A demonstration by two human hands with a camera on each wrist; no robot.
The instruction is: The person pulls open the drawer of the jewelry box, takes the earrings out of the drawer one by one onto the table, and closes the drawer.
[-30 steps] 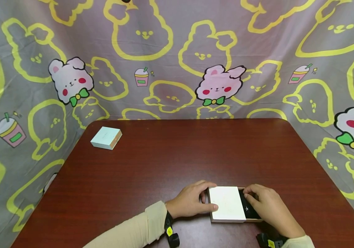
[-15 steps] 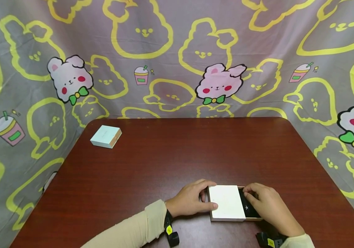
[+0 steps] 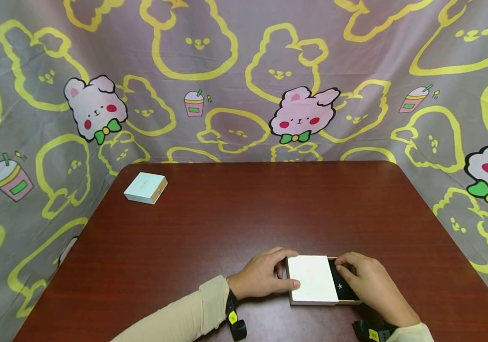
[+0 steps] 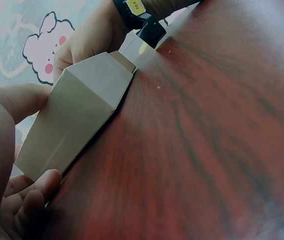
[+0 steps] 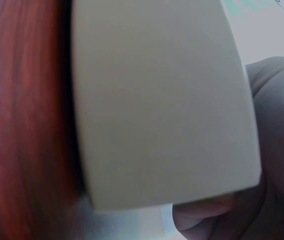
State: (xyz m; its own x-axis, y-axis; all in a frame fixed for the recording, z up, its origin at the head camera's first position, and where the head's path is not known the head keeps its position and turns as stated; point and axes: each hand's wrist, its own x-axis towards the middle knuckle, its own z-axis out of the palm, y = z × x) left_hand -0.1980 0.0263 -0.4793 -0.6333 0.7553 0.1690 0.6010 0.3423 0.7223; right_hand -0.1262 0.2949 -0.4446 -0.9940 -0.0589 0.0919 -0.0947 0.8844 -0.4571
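A white box (image 3: 312, 279) lies near the table's front edge, its tray slid partly out to the right and showing a black item (image 3: 341, 285) with a small star mark. My left hand (image 3: 263, 276) grips the box's left end, thumb on the lid's near-left corner and fingers at the far side. Thumb and index of my right hand (image 3: 374, 285) pinch at the black item inside the exposed tray. In the left wrist view the box (image 4: 72, 115) sits between the left thumb and fingers. The right wrist view shows the box's pale side (image 5: 161, 105) close up, with right-hand fingers (image 5: 206, 210) beside it.
A pale mint box (image 3: 145, 187) stands at the table's far left corner. The dark red table (image 3: 244, 213) is bordered by a patterned curtain (image 3: 235, 61) at the back and both sides. A black band with a yellow label (image 3: 235, 320) is on the left wrist.
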